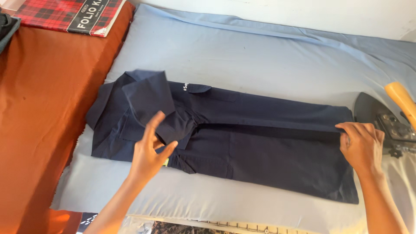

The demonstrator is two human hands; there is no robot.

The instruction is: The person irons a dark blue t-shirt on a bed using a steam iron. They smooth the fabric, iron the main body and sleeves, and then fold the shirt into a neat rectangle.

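A dark navy shirt (260, 143) lies folded lengthwise on a light blue cloth-covered pad (242, 56), collar end to the left. My left hand (149, 149) rests on the collar end with fingers spread, pressing a folded sleeve flap (149, 97). My right hand (362, 145) pinches the shirt's folded edge at the hem end on the right.
A black iron with a yellow wooden handle (401, 97) sits at the right edge, close to my right hand. Orange cloth (39, 112) covers the surface to the left. A red plaid flat package (65, 15) lies at the top left. A pale wall runs along the back.
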